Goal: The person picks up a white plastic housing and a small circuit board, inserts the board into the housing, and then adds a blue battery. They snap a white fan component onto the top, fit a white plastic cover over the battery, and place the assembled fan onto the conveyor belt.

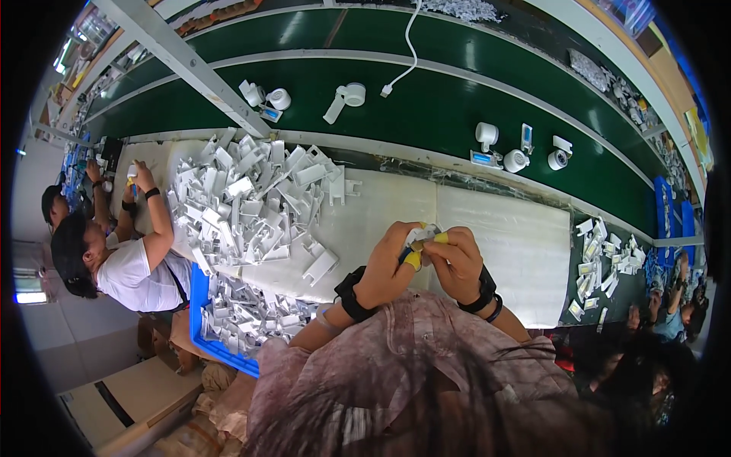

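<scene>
Both my hands meet in front of my chest over the pale work surface, with yellow covers on some fingertips. My left hand (383, 263) is closed around a small white plastic part (431, 230). A bit of blue and a dull metallic piece show between the fingers, too covered to name. From the other side, my right hand (460, 266) pinches the same part with thumb and fingertips. Left of my hands lies a large heap of white plastic housings (244, 194), and one housing (320, 263) rests apart from it on the near side.
A blue crate (199, 305) of white parts stands by the bench's near edge. On the green conveyor (426, 114) sit several round white devices (487, 135) and a white cable (411, 46). More small parts (609, 259) lie at right. Another person (141, 270) works at left.
</scene>
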### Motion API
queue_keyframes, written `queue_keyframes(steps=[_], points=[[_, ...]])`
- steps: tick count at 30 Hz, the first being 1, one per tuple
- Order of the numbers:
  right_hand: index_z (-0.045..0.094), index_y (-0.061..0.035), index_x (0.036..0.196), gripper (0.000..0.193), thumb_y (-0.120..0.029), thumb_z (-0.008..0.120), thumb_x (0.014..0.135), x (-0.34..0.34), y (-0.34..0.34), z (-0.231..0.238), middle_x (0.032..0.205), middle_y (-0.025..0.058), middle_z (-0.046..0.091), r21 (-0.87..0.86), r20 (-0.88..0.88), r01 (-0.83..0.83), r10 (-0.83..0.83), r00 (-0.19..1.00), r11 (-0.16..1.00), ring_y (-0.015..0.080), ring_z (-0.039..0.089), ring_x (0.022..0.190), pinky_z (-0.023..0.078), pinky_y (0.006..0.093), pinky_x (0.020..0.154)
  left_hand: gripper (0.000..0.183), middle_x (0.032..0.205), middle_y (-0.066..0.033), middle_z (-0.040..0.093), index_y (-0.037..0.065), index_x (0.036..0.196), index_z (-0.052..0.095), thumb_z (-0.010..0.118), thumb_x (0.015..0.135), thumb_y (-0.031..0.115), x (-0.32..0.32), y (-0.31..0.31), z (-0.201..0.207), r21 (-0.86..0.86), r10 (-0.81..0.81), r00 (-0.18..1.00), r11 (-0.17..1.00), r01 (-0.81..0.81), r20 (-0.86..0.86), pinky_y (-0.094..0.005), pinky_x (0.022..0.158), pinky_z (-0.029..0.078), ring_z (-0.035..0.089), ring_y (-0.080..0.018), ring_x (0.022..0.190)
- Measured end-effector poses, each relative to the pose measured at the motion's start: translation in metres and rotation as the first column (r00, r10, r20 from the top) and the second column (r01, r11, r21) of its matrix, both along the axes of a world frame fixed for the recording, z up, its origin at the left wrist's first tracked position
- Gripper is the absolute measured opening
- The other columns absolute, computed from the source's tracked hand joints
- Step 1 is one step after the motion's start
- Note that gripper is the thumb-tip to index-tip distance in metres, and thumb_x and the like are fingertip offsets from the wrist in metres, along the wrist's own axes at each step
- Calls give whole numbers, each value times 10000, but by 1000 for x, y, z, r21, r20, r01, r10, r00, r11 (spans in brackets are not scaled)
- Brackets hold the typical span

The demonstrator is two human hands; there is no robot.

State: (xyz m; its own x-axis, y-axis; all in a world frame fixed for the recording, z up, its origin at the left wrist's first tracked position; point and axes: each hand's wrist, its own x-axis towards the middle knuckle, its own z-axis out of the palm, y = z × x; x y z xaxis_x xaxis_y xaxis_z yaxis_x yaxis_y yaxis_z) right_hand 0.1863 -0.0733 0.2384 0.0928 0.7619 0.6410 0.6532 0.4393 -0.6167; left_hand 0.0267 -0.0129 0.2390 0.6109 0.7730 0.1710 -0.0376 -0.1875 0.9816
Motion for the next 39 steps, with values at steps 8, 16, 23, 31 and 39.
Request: queue_keyframes(steps=[8, 16, 23, 31, 39], points=[[666, -70, 953, 300, 96, 703, 705, 1, -1, 2, 920, 64, 591, 1, 51, -14, 14, 999, 1000, 257, 547, 824, 460, 340, 703, 416, 935, -62, 543, -3, 1232, 442, 385, 819, -6, -1, -3, -3, -151, -26, 999, 988, 29, 20, -228, 594, 457, 508, -81, 678], [669, -68, 952, 308, 94, 710, 693, 2, -1, 3, 917, 67, 587, -1, 69, -11, 11, 998, 1000, 265, 540, 837, 458, 346, 710, 400, 896, -51, 537, -13, 1271, 425, 440, 876, 46, -3, -4, -7, -309, -64, 991, 946, 97, 115, -217, 617, 440, 498, -80, 693], [697, -82, 905, 251, 21, 749, 683, 0, -1, 4, 848, 45, 579, -37, 52, 12, -10, 999, 999, 259, 526, 811, 450, 336, 703, 401, 982, -70, 522, -25, 1284, 419, 482, 910, 105, -1, 0, -5, 151, -56, 992, 988, 39, 115, -232, 624, 443, 515, -103, 702], [698, -80, 898, 262, 25, 752, 664, 0, -3, 4, 831, 41, 576, -44, 36, 12, -11, 999, 999, 259, 522, 811, 451, 335, 703, 385, 1012, -95, 527, -10, 1270, 430, 502, 925, 145, -4, -5, -8, 30, -46, 999, 999, 45, 26, -248, 605, 451, 544, -122, 683], [695, -77, 883, 263, 29, 756, 650, 1, -3, 4, 831, 40, 577, -19, 76, 26, -25, 997, 999, 262, 524, 810, 449, 340, 705, 309, 1024, -104, 538, -10, 1218, 460, 477, 932, 104, 0, -7, -10, 63, -8, 1000, 998, 8, 4, -248, 582, 455, 541, -120, 647]])
